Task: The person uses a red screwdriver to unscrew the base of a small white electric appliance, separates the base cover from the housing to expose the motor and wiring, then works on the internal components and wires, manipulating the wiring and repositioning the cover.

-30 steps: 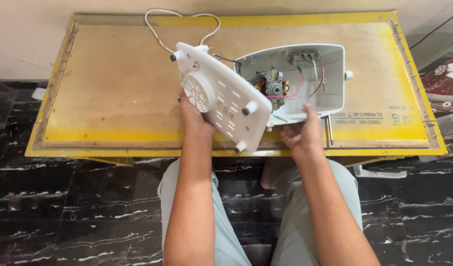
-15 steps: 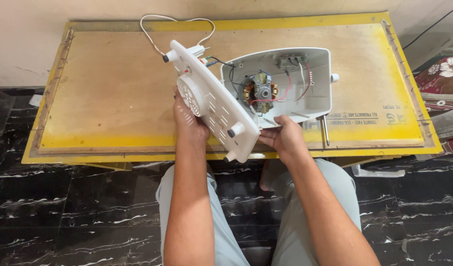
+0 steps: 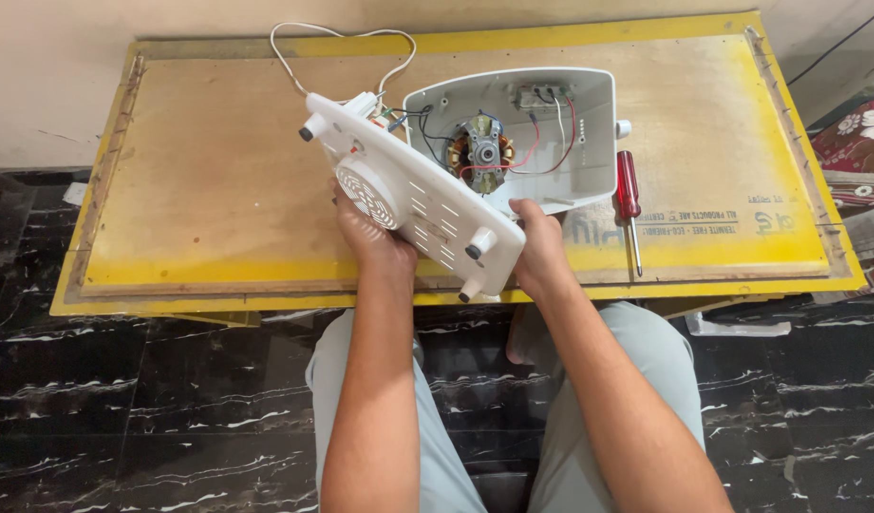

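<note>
Two hands on an opened white appliance at a yellow desk.

The left hand [image 3: 370, 233] grips the tilted base plate [image 3: 413, 204] from beneath; the right hand [image 3: 539, 249] is closed on the near rim of the open housing [image 3: 589, 142], its motor [image 3: 482, 152] exposed. A red screwdriver [image 3: 629, 195] lies just right on the desk [image 3: 218, 161].

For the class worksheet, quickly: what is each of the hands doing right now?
Left hand: closed on the tilted white base cover.
Right hand: gripping the near edge of the open white housing.
</note>
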The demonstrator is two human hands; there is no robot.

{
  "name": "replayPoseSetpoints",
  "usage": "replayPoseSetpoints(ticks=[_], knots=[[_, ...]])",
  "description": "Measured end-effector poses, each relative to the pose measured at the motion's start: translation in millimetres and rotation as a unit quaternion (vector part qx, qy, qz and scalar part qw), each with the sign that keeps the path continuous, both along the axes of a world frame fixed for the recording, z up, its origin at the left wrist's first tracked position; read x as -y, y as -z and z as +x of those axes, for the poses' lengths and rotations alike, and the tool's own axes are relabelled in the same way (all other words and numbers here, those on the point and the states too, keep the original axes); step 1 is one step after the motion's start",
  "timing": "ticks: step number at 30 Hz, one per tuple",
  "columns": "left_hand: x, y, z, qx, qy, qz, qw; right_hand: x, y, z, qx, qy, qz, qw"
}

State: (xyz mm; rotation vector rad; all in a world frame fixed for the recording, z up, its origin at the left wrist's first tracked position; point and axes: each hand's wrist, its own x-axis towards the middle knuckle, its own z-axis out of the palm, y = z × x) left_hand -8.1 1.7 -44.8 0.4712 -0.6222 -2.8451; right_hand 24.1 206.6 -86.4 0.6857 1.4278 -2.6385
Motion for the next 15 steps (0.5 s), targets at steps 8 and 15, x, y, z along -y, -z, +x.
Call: replayPoseSetpoints(ticks=[8, 15], knots=[[-9.4, 2.3, 4.7, -0.016, -0.028, 0.002, 0.999, 2.6, -6.2, 0.3, -0.046, -0.014, -0.002, 0.999], [-15.0, 5.9, 4.5, -0.007, -0.028, -0.005, 1.000, 6.4, -35.5, 21.8, 0.006, -0.032, -0.007, 0.999]])
